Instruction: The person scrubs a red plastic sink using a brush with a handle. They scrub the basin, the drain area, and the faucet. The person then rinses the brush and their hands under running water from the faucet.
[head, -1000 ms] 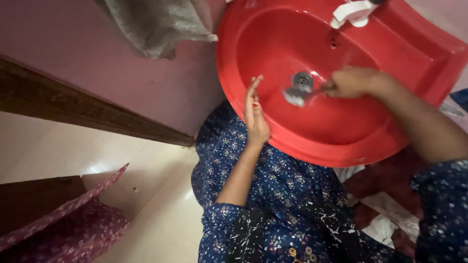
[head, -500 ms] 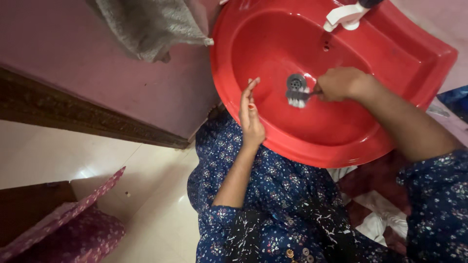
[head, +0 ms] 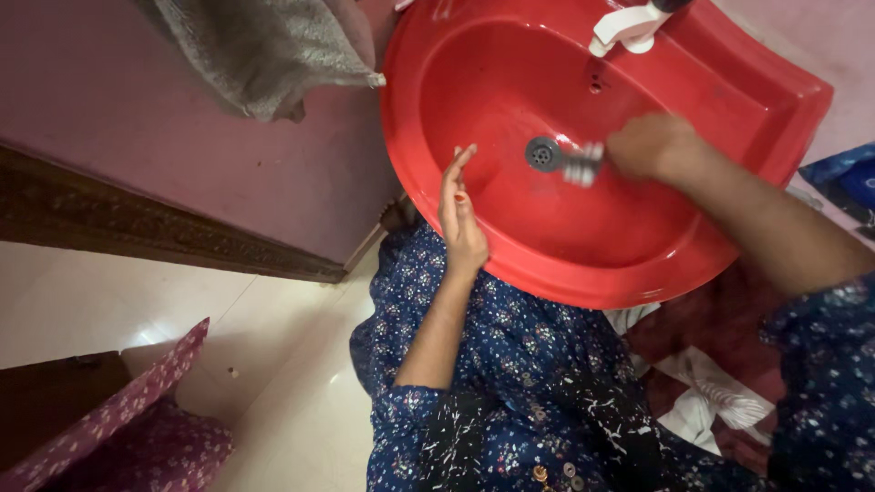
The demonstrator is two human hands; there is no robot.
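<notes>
A round red sink [head: 437,109] fills the top of the view, with a metal drain [head: 543,154] in its bowl and a white tap [head: 627,25] at its back. My right hand [head: 652,146] is shut on a small brush [head: 583,165] whose white bristles, blurred, sit just right of the drain. My left hand [head: 459,214] rests flat against the sink's near rim, fingers straight and together, holding nothing.
A grey towel [head: 264,55] hangs on the pink wall [head: 118,137] left of the sink. A dark wooden ledge [head: 146,228] runs below it. Pale floor tiles [head: 273,364] and a purple patterned cloth [head: 137,428] lie at lower left. White and red cloth [head: 702,392] lies at lower right.
My right hand has swept the brush from below-left of the drain to its right side. My left hand has stayed on the rim. The view has shifted slightly.
</notes>
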